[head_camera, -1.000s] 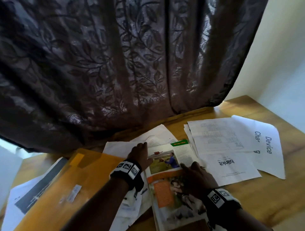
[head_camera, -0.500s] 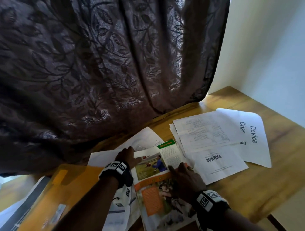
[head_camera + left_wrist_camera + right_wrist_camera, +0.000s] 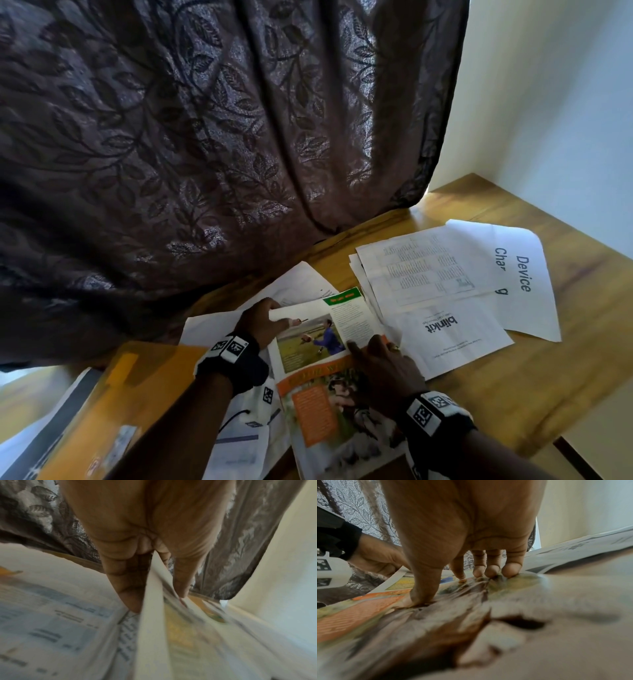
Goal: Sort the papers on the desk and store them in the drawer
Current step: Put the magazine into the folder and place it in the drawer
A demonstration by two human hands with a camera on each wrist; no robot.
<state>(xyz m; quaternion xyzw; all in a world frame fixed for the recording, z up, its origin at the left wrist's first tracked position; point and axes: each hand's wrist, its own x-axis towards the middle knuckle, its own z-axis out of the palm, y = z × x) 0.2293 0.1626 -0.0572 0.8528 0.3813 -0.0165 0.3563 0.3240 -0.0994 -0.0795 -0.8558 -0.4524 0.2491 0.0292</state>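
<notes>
The magazine (image 3: 329, 404) runs off the head view's bottom edge with its middle hidden under the right hand (image 3: 383, 373), its print near the left hand (image 3: 137, 536) smears unreadable, and the table sheet (image 3: 421, 270) beside it carries type too small to read.

Right hand (image 3: 462, 534) fingertips (image 3: 511, 570) pressing colour magazine page (image 3: 368, 614); curtain (image 3: 364, 511) behind.

I see my left hand (image 3: 261, 321) pinching between thumb and curled fingers (image 3: 126, 588), while my right hand (image 3: 383, 370) presses palm-down, its fingers (image 3: 511, 569) spread and bent at the tips.
</notes>
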